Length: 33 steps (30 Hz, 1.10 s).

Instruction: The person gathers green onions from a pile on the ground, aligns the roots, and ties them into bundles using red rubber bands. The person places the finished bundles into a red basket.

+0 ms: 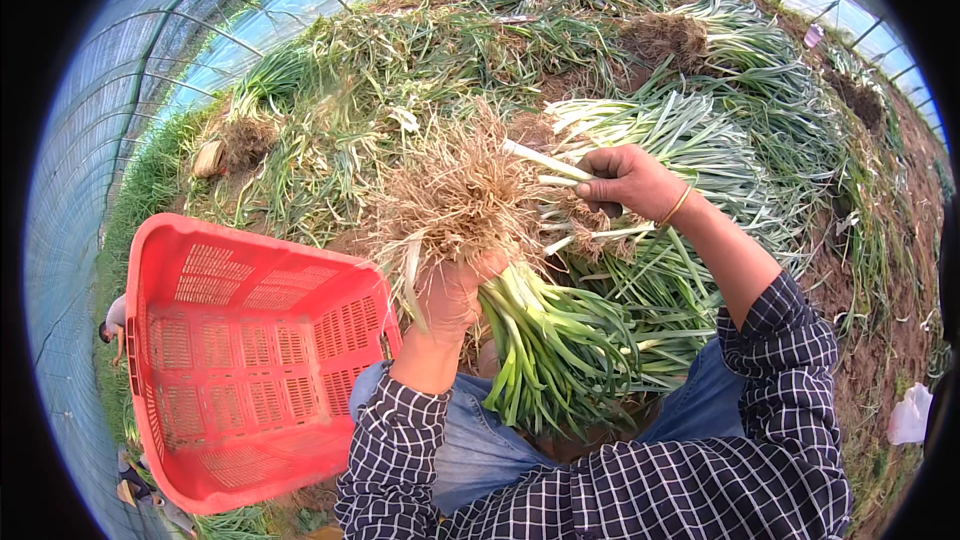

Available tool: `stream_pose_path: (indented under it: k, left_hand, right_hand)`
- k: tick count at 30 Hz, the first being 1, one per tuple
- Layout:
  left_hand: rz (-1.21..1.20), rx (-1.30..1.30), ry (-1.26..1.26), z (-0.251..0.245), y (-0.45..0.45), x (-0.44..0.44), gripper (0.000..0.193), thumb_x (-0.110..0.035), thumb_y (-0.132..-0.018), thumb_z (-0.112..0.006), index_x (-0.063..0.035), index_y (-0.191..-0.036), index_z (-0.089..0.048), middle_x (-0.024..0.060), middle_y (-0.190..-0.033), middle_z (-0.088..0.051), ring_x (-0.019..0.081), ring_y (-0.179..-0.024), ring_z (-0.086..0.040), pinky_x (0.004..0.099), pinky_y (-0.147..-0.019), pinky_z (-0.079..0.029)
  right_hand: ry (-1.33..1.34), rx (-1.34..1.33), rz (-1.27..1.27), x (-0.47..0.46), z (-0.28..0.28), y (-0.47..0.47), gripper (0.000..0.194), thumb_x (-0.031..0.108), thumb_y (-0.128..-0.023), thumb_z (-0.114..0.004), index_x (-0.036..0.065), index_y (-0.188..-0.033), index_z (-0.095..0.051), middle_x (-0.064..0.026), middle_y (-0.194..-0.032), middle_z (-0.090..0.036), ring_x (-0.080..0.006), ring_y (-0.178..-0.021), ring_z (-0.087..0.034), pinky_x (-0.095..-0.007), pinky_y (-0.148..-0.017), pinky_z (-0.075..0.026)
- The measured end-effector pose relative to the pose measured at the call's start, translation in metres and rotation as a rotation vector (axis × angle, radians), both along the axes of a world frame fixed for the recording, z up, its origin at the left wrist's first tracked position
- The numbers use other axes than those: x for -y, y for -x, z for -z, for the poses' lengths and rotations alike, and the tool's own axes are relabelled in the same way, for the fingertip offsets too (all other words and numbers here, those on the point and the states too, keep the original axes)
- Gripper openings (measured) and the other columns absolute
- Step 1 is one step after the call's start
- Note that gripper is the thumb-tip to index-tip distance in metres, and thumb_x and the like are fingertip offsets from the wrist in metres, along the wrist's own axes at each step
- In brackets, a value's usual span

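Note:
My left hand [450, 296] grips a thick bunch of green onions around the stems. The bunch's dry, tangled brown roots [465, 199] point up and away from me, while its green leaves [551, 349] hang between my knees. Pale onion stalks [541, 157] are pinched between the thumb and fingers of my right hand [628, 181], just right of the root mass. Beneath and beyond that hand lies a pile of green onions [675, 127], with white stems towards the left and leaves spreading right. Part of my left hand is hidden by the roots.
A red perforated plastic crate [259, 231] stands tilted at my left. More onion bundles lie at the back right [739, 37] and back left [266, 86]. Loose leaves [450, 45] cover the soil. Another person [116, 321] bends beyond the crate. Plastic film [82, 187] on metal hoops encloses the place.

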<state>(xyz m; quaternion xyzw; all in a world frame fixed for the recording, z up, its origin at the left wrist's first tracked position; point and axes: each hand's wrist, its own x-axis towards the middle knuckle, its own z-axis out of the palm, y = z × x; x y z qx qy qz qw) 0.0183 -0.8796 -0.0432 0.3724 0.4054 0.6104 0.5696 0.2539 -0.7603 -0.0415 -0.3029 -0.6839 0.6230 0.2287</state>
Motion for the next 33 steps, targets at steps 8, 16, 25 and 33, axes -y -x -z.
stream_pose_path:
  k: [8, 16, 25, 33]
  left_hand:
    - [0.140, 0.280, 0.169, -0.017, 0.018, -0.002, 0.047, -0.007, -0.072, -0.066, -0.0012, -0.116, -0.050, 0.0083, -0.092, -0.058, 0.0218, -0.088, -0.057, 0.0381, -0.082, -0.051]
    - [0.125, 0.375, 0.097, -0.021, 0.019, 0.001, 0.064, -0.007, -0.072, -0.066, -0.0032, -0.131, -0.040, 0.0115, -0.104, -0.060, 0.0234, -0.095, -0.059, 0.0396, -0.086, -0.050]
    - [-0.024, 0.254, -0.098, -0.009, 0.007, -0.003, 0.042, 0.000, -0.074, -0.066, -0.0016, -0.114, -0.053, 0.0082, -0.102, -0.061, 0.0207, -0.093, -0.061, 0.0336, -0.085, -0.050]
    - [0.015, 0.161, -0.078, -0.020, -0.004, 0.007, 0.041, 0.000, -0.075, -0.064, -0.0016, -0.115, -0.052, 0.0083, -0.101, -0.061, 0.0186, -0.090, -0.062, 0.0311, -0.078, -0.054]
  right_hand:
    - [0.349, -0.169, -0.007, 0.064, -0.026, 0.028, 0.015, 0.013, -0.088, -0.060, 0.000, -0.097, -0.062, -0.0050, -0.076, -0.064, -0.0096, -0.061, -0.060, -0.0239, -0.054, -0.049]
    - [-0.786, -0.058, 0.372, 0.107, -0.032, 0.050, 0.048, 0.001, -0.081, -0.063, 0.001, -0.126, -0.049, -0.0137, -0.096, -0.064, -0.0221, -0.081, -0.062, -0.0312, -0.073, -0.050]
    - [-1.161, 0.494, 0.250, 0.120, -0.032, 0.072, 0.066, 0.010, -0.077, -0.052, -0.002, -0.137, -0.028, -0.0148, -0.098, -0.052, -0.0297, -0.080, -0.058, -0.0387, -0.069, -0.051]
    - [-0.523, -0.130, 0.389, 0.093, -0.036, 0.061, 0.067, 0.038, -0.075, -0.073, 0.000, -0.124, -0.046, -0.0148, -0.111, -0.055, -0.0262, -0.097, -0.059, -0.0338, -0.081, -0.049]
